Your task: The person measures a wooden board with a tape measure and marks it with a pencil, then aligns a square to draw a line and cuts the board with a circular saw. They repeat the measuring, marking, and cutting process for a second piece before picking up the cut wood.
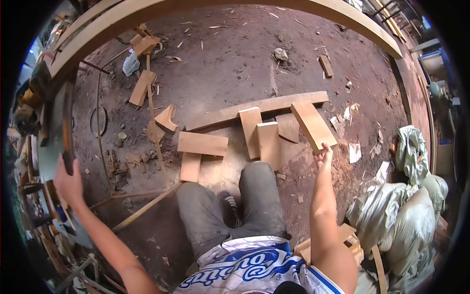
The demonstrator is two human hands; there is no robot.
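My right hand (323, 156) grips the near end of a wooden block (312, 125), whose far end lies by a long plank (259, 109) on the dirt floor. My left hand (68, 182) is at the far left with thumb and fingers apart, beside a dark-edged board or machine part (61, 132); whether it touches it is unclear. Between my hands, two blocks (250, 128) (268, 142) lean near the plank. Another block (203, 143) lies across a lower one (190, 167), just ahead of my knees.
A long beam (235, 4) crosses the top of the view. Wood scraps (166, 117) and thin sticks (147, 208) lie left of centre. Pale sacks (406, 220) and more wood pieces (350, 240) are at the lower right. A small block (325, 66) lies farther off.
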